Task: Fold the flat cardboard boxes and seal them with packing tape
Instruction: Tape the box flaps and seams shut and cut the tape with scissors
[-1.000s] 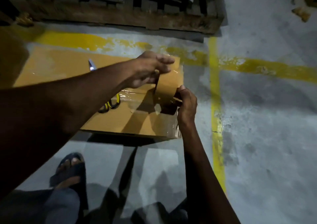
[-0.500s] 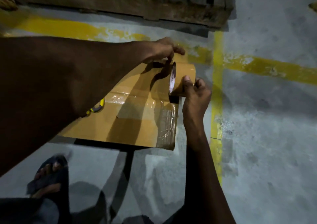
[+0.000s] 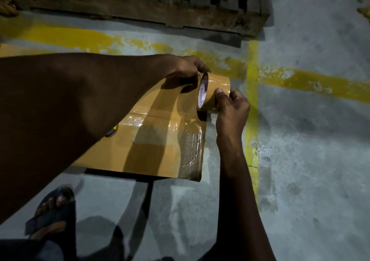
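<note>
A folded brown cardboard box (image 3: 152, 150) lies on the concrete floor, with shiny clear tape across its middle seam and along its right edge. My right hand (image 3: 230, 108) grips a roll of brown packing tape (image 3: 215, 92), held on edge above the box's far right corner. My left hand (image 3: 188, 66) reaches across the box and pinches at the roll's top left rim, where the tape end sits. My left forearm hides most of the box's left side.
A wooden pallet (image 3: 180, 14) stands on the floor just beyond the box. Yellow painted lines (image 3: 253, 120) cross the floor to the right. A yellow-handled tool (image 3: 112, 131) peeks out under my left forearm. My sandalled foot (image 3: 52, 212) is at the lower left.
The roll has been lifted from the box's surface and turned on edge near the far right corner. My left hand has moved onto the roll's rim. The camera has leaned closer.
</note>
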{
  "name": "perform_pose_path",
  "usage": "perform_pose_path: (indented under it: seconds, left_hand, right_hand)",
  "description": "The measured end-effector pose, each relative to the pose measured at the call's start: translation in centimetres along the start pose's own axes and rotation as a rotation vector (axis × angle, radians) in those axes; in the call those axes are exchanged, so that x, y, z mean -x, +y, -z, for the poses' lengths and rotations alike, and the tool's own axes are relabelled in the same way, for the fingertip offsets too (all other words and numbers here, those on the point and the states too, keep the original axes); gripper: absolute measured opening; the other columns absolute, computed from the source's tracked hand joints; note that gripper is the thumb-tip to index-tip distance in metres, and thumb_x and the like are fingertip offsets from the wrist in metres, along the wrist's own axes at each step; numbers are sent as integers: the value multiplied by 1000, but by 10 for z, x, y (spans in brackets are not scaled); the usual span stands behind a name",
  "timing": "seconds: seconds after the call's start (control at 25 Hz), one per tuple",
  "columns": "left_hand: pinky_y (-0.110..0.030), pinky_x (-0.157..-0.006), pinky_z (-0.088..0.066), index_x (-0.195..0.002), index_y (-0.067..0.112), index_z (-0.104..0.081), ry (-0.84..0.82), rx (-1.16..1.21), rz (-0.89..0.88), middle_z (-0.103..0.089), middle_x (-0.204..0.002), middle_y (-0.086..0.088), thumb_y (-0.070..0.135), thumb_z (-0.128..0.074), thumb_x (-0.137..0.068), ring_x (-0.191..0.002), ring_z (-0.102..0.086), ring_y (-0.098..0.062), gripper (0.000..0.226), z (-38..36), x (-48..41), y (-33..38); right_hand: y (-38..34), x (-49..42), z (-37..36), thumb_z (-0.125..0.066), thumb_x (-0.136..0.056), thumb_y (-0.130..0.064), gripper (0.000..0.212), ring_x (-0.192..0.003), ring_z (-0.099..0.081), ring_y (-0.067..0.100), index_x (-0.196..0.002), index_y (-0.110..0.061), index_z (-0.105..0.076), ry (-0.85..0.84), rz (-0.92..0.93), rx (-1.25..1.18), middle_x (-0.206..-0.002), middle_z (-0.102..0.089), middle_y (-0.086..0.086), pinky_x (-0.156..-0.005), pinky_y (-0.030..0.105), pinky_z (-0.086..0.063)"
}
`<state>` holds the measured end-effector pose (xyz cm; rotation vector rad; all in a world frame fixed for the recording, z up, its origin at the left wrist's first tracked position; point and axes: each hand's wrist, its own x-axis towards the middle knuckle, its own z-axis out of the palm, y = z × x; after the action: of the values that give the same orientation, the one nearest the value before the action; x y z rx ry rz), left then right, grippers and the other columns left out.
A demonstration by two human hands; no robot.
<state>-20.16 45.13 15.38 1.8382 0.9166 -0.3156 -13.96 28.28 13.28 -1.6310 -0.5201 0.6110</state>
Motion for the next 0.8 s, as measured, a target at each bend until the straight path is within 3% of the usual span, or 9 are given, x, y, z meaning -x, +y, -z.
perform_pose_path:
  seconds: [0.08, 0.24, 0.32, 0.4, 0.48, 0.56, 0.68, 0.8]
  left_hand:
    - [-21, -48, -45, -130, 10, -58, -7, -35, 1, -62, -74, -2, -8, -37, -96, -57, -55, -9, 44, 0, -2, -5]
    - [-31, -75, -39, -111, 14, -59, 4, -228, 49, -59, -110, -11, 12, -40, -102, -79, -51, -12, 21, -2, -5, -11]
    - [-34, -82, -37, -121, 18, -56, -5, -277, 87, -54, -116, -8, 19, -39, -104, -92, -51, -17, 25, -4, -5, -11]
    - [-35, -86, -37, -133, 17, -53, 18, -268, 99, -54, -123, -6, 21, -40, -103, -105, -51, -22, 33, -5, -4, -12]
    - [-36, -93, -36, -138, 15, -49, 62, -308, 76, -51, -138, -9, 23, -40, -103, -118, -49, -26, 37, -8, -4, -13]
    - [-36, -102, -34, -142, 12, -46, 92, -363, 51, -43, -148, -10, 23, -39, -104, -131, -42, -29, 40, -10, -2, -12]
    - [-37, -108, -30, -143, 11, -44, 123, -369, 34, -38, -152, -10, 22, -40, -103, -137, -36, -29, 41, -11, 1, -11]
    - [-34, -106, -32, -140, 11, -50, 155, -352, 17, -44, -148, -9, 22, -44, -102, -134, -41, -28, 39, -12, 1, -15]
  right_hand:
    - [-1, -1, -1, -64, -84, -20, 14, -68, -60, 5, -92, -9, -70, 0, -3, 16, -77, -68, -3, -67, 24, -47]
    - [-3, 3, 0, -65, -90, -14, 5, -67, -60, -1, -90, -10, -69, 18, -2, 68, -77, -68, -5, -64, 19, -47]
    - [-4, 7, 3, -66, -91, -15, 16, -57, -53, -7, -76, -19, -62, 27, 2, 94, -65, -61, -13, -60, 17, -42]
    - [-4, 11, 7, -68, -88, -19, 18, -60, -57, -3, -73, -23, -59, -25, -25, 102, -63, -62, -14, -62, 21, -45]
    - [-2, 21, 11, -69, -81, -26, 9, -69, -64, 8, -76, -21, -63, -84, -54, 85, -71, -68, -6, -65, 31, -51]
    - [0, 35, 17, -68, -78, -29, 14, -68, -63, 16, -72, -18, -63, -83, -43, 77, -69, -67, 5, -62, 37, -51]
    - [0, 58, 26, -69, -81, -19, 13, -61, -62, 13, -72, -16, -60, -79, -52, -9, -70, -65, 10, -51, 23, -48]
    - [0, 78, 32, -68, -79, -23, 13, -62, -61, 16, -72, -16, -59, -97, -79, -8, -71, -64, 14, -49, 24, -48]
